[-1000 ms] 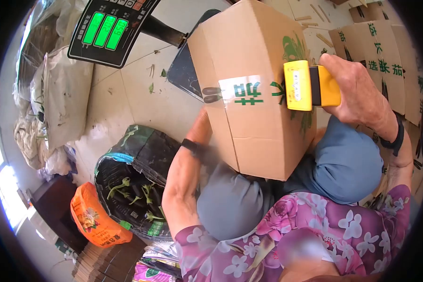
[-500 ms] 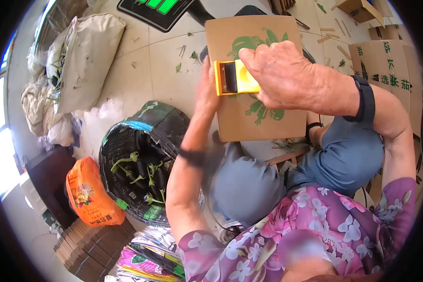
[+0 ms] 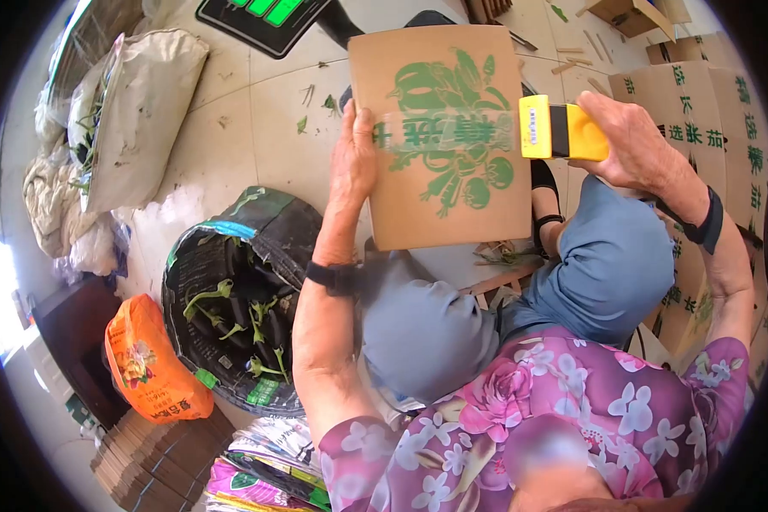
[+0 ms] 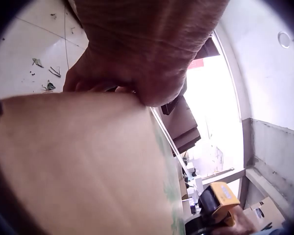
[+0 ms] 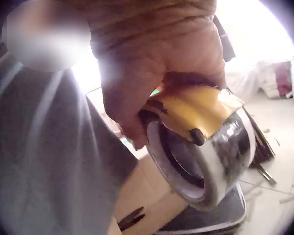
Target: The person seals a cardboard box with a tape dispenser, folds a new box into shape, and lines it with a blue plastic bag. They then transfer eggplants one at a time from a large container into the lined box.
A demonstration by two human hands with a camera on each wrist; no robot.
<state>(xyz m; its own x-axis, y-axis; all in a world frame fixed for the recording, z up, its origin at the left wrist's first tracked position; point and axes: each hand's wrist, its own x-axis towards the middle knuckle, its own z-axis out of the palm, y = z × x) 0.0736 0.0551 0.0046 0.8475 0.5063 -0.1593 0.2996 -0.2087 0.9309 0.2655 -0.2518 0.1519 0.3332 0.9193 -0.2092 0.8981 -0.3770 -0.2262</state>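
Observation:
A cardboard box [image 3: 452, 218] with green vegetable prints stands before the person's knees, its printed face towards the head camera. A shiny clear strip of tape [image 3: 444, 130] crosses that face from side to side. The right hand [image 3: 633, 141] grips a yellow tape dispenser [image 3: 563, 128] just off the box's right edge. In the right wrist view a large roll of tape [image 5: 201, 161] sits in the dispenser. The left hand [image 3: 352, 158] rests along the box's left side, fingers extended and thumb near the edge. Its palm lies against the cardboard in the left wrist view.
A scale display [image 3: 264, 21] stands beyond the box. To the left are a dark basket [image 3: 273, 218] of eggplants, an orange bag [image 3: 158, 367] and a pale sack [image 3: 145, 119]. Printed cartons [image 3: 683, 111] stand at the right. Plant scraps lie on the tiled floor.
The box has turned from its tilted side view to show its printed end face. The dispenser went to the left edge, then back right across the face, where a tape strip now shows.

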